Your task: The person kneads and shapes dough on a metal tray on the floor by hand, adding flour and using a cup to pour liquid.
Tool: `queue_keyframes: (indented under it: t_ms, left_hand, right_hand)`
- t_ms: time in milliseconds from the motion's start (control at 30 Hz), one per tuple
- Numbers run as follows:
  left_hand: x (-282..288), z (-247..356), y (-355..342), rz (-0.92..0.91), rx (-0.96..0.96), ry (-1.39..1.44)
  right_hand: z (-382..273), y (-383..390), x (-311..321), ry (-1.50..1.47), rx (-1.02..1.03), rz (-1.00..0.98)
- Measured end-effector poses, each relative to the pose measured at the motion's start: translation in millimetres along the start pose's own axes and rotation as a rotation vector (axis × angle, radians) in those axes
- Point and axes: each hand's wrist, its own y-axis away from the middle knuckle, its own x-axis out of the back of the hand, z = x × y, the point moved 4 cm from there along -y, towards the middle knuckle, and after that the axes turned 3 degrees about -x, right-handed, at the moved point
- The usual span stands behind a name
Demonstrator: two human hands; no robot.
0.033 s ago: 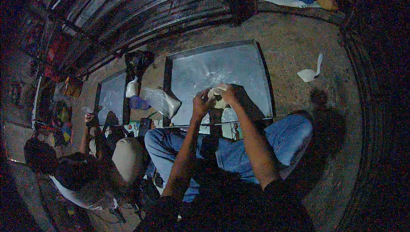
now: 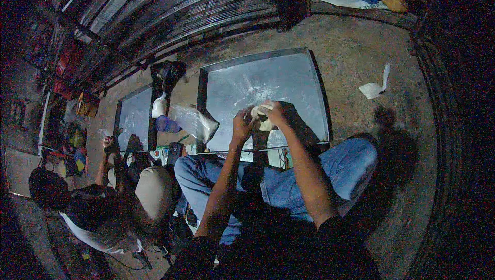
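Observation:
Both my hands meet over the near part of a flat grey tray [image 2: 232, 81] with a raised dark rim. My left hand [image 2: 244, 123] has its fingers closed on the left side of a pale piece of dough [image 2: 266, 125]. On the other side, my right hand [image 2: 279, 114] grips the same dough from above and to the right. Part of the dough hangs below the fingers, and a dark gap shows in it. White powder [image 2: 260, 93] is scattered on the tray just beyond my hands. The fingertips are partly hidden.
Left of the tray lie a clear plastic bag [image 2: 196, 120], a purple bundle [image 2: 166, 124] and a black bag [image 2: 167, 75]. A co-worker [image 2: 98, 197] sits at the left by a second tray [image 2: 135, 115]. A white scoop-like object [image 2: 372, 90] lies on the floor at right.

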Motion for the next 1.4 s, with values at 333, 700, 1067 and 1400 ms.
queue_keyframes:
  t_ms: [333, 700, 1067, 1400]
  left_hand:
    - [9, -12, -16, -0.198, 0.019, -0.479]
    - [-11, -15, -39, -0.211, -0.105, -0.551]
    - [-11, -26, -42, -0.171, 0.039, -0.615]
    - [95, 14, -6, 0.026, 0.094, -0.214]
  right_hand:
    - [-33, -15, 23, 0.393, -0.196, -0.107]
    - [-34, 0, 31, 0.642, -0.247, -0.179]
    - [-52, -1, 27, 0.683, -0.344, -0.252]
    - [-77, -2, 32, 0.825, -0.17, -0.257]
